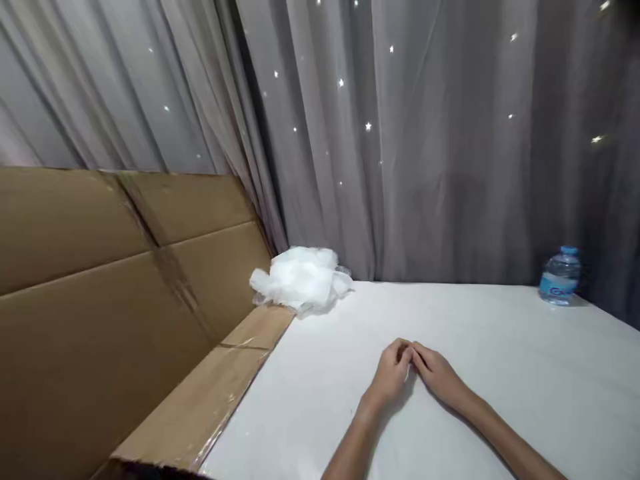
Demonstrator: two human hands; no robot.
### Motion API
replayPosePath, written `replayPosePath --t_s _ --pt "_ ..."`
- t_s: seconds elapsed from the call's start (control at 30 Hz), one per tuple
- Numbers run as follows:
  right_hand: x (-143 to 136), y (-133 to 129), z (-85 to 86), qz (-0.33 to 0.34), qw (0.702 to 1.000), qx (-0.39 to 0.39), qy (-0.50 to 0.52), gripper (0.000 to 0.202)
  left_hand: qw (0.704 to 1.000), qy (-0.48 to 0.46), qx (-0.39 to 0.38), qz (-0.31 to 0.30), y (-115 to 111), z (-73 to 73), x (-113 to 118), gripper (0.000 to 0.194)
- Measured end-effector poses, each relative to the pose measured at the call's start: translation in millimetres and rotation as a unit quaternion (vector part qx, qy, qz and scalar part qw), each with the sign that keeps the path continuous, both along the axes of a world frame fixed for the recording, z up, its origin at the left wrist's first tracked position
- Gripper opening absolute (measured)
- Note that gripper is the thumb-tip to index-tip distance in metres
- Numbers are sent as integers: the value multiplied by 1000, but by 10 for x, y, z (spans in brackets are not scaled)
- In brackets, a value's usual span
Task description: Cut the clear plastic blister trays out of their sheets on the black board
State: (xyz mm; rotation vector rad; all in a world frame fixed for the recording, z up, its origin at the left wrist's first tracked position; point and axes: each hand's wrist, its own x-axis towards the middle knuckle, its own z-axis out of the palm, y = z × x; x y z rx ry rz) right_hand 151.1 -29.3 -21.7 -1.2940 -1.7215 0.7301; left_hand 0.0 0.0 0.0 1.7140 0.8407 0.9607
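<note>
My left hand (393, 369) and my right hand (438, 373) meet above the white table (500, 400), their fingertips touching. The left fingers are curled, with thumb and index finger drawn together. On the right, the fingers are pressed together and point toward the left thumb. Whatever may lie between the fingertips is too small or hidden to make out. Nearest to the hands, farther back on the left, is a crumpled heap of white, partly see-through plastic (305, 277).
A large cardboard box (100, 333) with taped seams borders the table's left side. At the back right stands a clear water bottle (560, 277) with a blue cap and label. Grey curtains (425, 167) with small shiny stars hang behind the table.
</note>
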Motion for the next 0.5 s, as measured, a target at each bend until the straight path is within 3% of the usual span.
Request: replayPosePath --t_s 0.33,0.5 --pt "7 -44 41 -6 1000 4 -8 39 1000 10 8 10 -47 69 -30 26" --pt "-3 -45 72 -8 1000 6 -17 37 999 28 14 26 -50 11 21 23"
